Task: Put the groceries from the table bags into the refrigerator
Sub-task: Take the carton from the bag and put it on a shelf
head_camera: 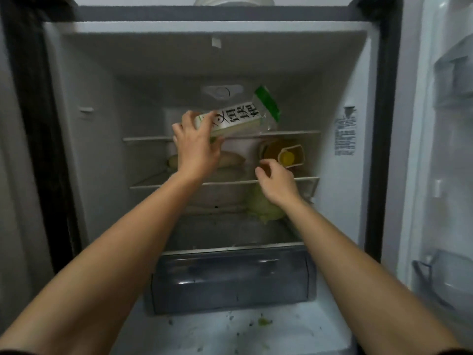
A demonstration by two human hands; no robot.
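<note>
The packet [238, 119], a flat clear-film bag with a green header and a pale block inside, sits tilted at the top shelf [143, 138], its near end raised and its far end resting toward the back. Judged by shape, it is stiff through the block, light to moderate in weight, and slick on the film; the loose header flap is a poor hold. Take it across the near end, where the block backs the film.

Your left hand [195, 143] has that near end, fingers curled over the top edge and closed on it. Your right hand [277, 181] is loosely curled at the front of the middle shelf [304, 178], just below a bottle [284, 155] with a yellow cap lying on its side; I cannot tell whether it holds anything.

Below lie pale rounded vegetables [230, 158] and a leafy green head [263, 208]. Shelves are glass with white trim; the crisper drawer [230, 280] is smoked plastic. Green scraps litter the refrigerator [355, 80] floor.
</note>
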